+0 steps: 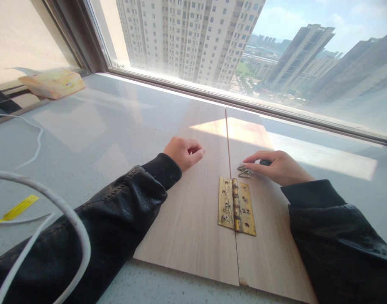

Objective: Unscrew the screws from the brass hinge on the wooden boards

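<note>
**A gold hinge lies across two wooden boards**

The old gold metal hinge (236, 207) lies open and flat over the line where a wide pale wooden board (187, 223) and a narrower pale wooden board (275, 253) meet. It has two flat plates with round holes, and a bumpy tube runs down its middle. Dark, dirty spots cover the shiny metal.

Just past the hinge, on the window side, is a small pile of thin metal screws (244, 171). The right hand (277, 166) is beside them, to the right and past the hinge. Its thumb and fingers are a bit apart, bent around a black, rounded thing (265, 162). I cannot tell if the fingertips touch the screws.

The left hand (184, 154) is to the left of the hinge and farther out, over the wide board. It is loosely closed, with the thumb against the bent fingers. I cannot tell if anything is inside.

Far left of the hinge, a bright yellow tag (17, 209) sits by a smooth white cable (81, 236); any words are too small to read. Both boards have straight, streaky grain and lie on a shiny, speckled white top (123, 122).
</note>
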Tool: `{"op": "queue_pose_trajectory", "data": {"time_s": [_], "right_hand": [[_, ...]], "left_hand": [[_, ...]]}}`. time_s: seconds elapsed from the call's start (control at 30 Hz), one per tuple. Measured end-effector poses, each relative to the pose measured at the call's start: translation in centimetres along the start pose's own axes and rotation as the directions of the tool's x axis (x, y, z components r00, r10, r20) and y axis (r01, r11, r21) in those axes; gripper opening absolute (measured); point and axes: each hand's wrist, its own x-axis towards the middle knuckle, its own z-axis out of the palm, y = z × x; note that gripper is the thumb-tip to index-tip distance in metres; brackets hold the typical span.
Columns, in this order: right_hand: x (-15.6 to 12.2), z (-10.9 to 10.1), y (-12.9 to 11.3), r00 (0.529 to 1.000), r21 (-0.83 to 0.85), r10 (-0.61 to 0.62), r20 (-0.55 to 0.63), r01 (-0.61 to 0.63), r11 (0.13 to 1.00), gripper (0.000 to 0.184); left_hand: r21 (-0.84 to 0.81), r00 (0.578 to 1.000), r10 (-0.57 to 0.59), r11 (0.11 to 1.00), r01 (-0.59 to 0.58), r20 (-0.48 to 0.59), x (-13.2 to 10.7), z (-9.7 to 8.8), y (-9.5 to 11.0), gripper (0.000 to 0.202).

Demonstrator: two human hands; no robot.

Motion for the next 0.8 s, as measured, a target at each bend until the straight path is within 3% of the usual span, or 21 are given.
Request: {"op": "queue_pose_trajectory", "data": {"time_s": [0.17,0.23,0.27,0.33,0.37,0.43,0.53,0.7,0.8], "right_hand": [[-0.4,-1.0,-0.7,0.991,-0.031,0.067,-0.116,-0.071,0.997,0.026],[-0.9,-1.6,-2.0,0.979,0.068,0.09,-0.181,-0.079,0.995,0.025],[-1.3,-1.8,-3.0,0.973,0.212,0.113,-0.2,-0.069,0.975,0.023],[-2.0,-2.1,-5.3,0.977,0.587,0.07,-0.2,0.062,0.807,0.014],[-2.3,-2.1,-6.6,0.992,0.703,0.0,-0.125,0.089,0.706,0.011],[-2.9,-1.8,-8.9,0.99,0.836,-0.14,-0.003,0.079,0.543,0.007],[-3.4,-0.6,-11.3,0.979,0.926,-0.194,0.055,0.023,0.378,0.007],[-4.4,1.8,-12.1,0.977,0.948,-0.193,0.093,-0.028,0.316,0.011],[-5.2,3.0,-11.8,0.986,0.966,-0.162,-0.026,0.067,0.25,0.013]], "left_hand": [[0.0,1.0,0.002,1.0,-0.002,-0.006,0.0,0.0,-0.1,0.021],[-0.003,1.0,0.001,1.0,-0.001,-0.005,0.0,0.0,-0.1,0.02],[-0.004,1.0,0.0,1.0,0.0,-0.002,0.0,0.0,-0.1,0.02],[-0.006,1.0,0.003,1.0,-0.003,0.0,0.0,0.0,0.0,0.02],[-0.007,1.0,0.004,1.0,-0.004,-0.001,0.0,0.0,0.0,0.02],[-0.006,1.0,0.007,1.0,-0.007,-0.003,0.0,0.0,0.1,0.02],[-0.003,1.0,0.006,1.0,-0.006,-0.005,0.0,-0.1,0.1,0.019],[0.008,1.0,-0.005,1.0,0.005,0.003,0.0,-0.1,0.1,0.019],[0.005,1.0,-0.007,1.0,0.007,0.005,0.0,-0.1,0.2,0.02]]}}
